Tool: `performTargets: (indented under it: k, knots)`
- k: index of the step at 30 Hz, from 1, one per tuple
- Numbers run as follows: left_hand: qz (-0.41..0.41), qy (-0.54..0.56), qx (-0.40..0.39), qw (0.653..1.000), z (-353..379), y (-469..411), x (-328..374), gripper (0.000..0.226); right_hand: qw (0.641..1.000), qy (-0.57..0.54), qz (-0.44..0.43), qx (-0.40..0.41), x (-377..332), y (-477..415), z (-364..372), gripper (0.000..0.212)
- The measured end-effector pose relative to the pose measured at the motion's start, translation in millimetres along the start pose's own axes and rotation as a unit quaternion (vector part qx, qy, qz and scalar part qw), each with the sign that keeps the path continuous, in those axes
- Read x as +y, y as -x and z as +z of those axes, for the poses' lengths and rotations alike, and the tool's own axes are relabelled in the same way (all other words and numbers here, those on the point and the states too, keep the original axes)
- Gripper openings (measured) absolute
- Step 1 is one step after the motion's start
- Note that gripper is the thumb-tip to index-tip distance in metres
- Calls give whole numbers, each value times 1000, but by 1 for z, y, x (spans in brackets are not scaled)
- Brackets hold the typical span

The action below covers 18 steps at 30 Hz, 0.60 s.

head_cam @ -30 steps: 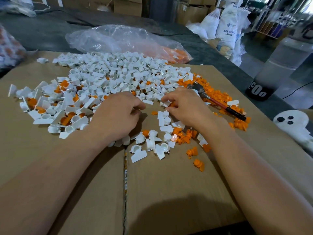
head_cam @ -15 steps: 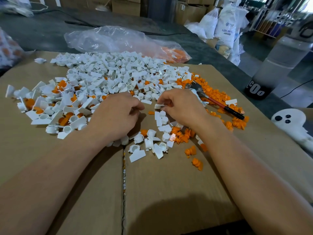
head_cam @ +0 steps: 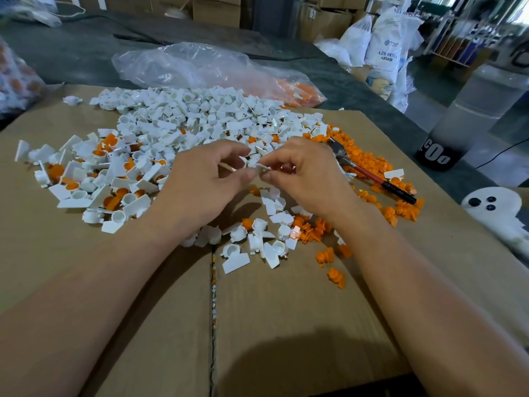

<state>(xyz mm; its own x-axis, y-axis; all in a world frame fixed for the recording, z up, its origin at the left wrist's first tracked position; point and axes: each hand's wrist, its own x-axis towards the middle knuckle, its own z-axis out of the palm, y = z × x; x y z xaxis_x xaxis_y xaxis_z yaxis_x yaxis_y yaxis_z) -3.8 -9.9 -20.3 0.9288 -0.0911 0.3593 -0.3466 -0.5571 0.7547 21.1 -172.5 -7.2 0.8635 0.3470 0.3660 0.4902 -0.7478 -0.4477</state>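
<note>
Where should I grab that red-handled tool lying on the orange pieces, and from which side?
Probably grip the red-handled tool by its black end, coming from the right with the right hand. That end lies clear atop the orange pieces, angled toward you; the metal head lies close against the pile.

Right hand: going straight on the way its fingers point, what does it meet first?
Probably the left hand, whose fingertips sit across the small white piece it and the right hand pinch.

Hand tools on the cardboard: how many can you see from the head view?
1. A red-and-black-handled tool lies on the orange pieces, just right of the right hand. More could be buried under the white pile.
</note>
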Motion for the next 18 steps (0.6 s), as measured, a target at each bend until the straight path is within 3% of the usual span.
performTargets:
  k: [5, 12, 18]
  knots:
    - [0, 77, -7, 997, -1, 1, 5, 14, 997, -4, -72, 2, -11, 2, 3, 14]
    - [-92, 129, 29, 987, -4, -5, 3, 22, 998, -44, -35, 1, -8, 3, 0, 28]
    - [-112, 130, 23, 985, -5, -4, 2, 29, 995, -91, -16, 26, -5, 4, -1, 19]
